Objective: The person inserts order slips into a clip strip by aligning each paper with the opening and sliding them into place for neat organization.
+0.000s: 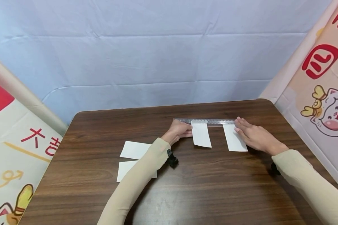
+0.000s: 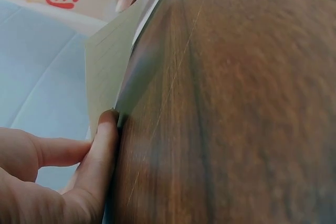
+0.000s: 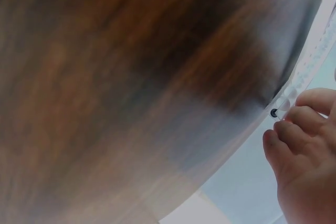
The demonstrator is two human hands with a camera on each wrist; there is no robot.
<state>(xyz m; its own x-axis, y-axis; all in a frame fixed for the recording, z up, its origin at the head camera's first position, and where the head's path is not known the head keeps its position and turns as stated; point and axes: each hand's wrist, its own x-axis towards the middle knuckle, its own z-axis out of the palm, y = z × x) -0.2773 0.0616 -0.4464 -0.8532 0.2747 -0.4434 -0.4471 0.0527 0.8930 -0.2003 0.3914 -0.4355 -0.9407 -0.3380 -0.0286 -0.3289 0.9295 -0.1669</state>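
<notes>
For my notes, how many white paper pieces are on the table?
4. Two lie at the clear ruler: one by the left hand, one under the right hand. Two more lie near the left sleeve, one partly hidden.

- Dark brown wooden table: smooth, faintly glossy grain.
- Clear plastic ruler at the far side: shiny.
- White paper slips: matt.
- Pale blue cloth backdrop: creased, matt.
</notes>
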